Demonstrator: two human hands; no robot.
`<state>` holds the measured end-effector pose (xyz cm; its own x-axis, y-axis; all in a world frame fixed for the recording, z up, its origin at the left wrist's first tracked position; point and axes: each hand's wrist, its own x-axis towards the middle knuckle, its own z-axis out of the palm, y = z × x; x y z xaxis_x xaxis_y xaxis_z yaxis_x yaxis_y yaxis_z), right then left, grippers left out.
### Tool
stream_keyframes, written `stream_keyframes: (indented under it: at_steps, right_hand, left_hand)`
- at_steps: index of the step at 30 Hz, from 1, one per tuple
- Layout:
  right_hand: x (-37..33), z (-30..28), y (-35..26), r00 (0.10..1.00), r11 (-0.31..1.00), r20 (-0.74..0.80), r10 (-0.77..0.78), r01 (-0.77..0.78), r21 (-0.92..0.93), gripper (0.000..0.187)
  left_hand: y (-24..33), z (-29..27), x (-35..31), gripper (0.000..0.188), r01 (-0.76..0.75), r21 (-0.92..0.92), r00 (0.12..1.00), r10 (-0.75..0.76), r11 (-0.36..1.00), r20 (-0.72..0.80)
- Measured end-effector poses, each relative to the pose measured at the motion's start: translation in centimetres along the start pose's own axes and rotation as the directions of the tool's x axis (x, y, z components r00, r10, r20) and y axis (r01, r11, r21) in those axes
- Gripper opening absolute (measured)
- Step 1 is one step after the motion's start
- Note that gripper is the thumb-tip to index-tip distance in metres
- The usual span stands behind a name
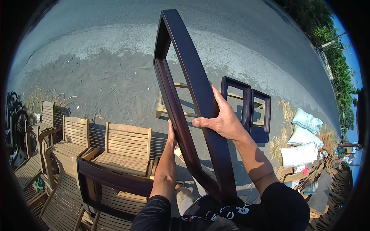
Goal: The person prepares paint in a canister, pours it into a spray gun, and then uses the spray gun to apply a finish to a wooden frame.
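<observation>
A large dark brown wooden frame (195,73) is held up in front of me, tilted, its lower end close to my body. My right hand (225,122) grips the right side bar, thumb across its face and fingers along the outer edge. Against the outside of the opposite bar lies my left hand (170,138), fingers stretched up along the wood and partly hidden. Through the frame's opening I see the road surface and part of a low light-wood stand (161,109) on the ground.
Two similar dark frames, a nearer one (260,138) and another (228,81), stand to the right. Another dark frame (115,175) rests on slatted wooden chairs (127,140) at left. White sacks (299,154) lie by scrap wood (322,188) at right. Asphalt road (115,30) stretches ahead.
</observation>
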<state>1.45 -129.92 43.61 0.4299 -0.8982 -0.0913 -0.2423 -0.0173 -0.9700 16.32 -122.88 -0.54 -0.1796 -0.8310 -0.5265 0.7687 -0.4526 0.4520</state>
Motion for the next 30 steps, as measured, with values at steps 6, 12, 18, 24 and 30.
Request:
stream_keyframes:
  at_steps: [6, 12, 18, 24, 30]
  right_hand:
    - [-1.0, -2.1, 1.7, 0.999, 0.997, -0.048, 0.013, -0.017, -0.077, 0.121]
    - [0.6, -6.9, 5.0, 0.983, 0.986, -0.102, 0.155, -0.149, 0.070, 0.079]
    - [2.3, -11.6, 17.9, 0.858, 0.950, -0.425, 0.289, -0.312, 0.015, 0.047]
    - [8.1, -9.5, 29.2, 0.823, 0.899, -0.382, 0.421, -0.436, 0.053, 0.058]
    - [8.4, -11.2, 39.9, 0.672, 0.747, -0.421, 0.609, -0.665, 0.020, 0.082]
  left_hand:
    - [-2.1, 1.9, -1.8, 0.092, 0.070, 0.006, 0.991, -0.069, 0.997, -0.113]
    - [5.2, -4.1, -3.3, 0.097, 0.023, 0.297, 0.921, 0.096, 0.955, -0.378]
    - [10.0, -0.2, -1.9, 0.095, 0.014, 0.568, 0.857, 0.282, 0.823, -0.430]
    - [14.5, -8.1, -0.6, 0.092, -0.198, 0.713, 0.722, 0.592, 0.673, -0.358]
    - [12.5, -5.2, 3.4, 0.091, -0.025, 0.756, 0.761, 0.503, 0.654, -0.409]
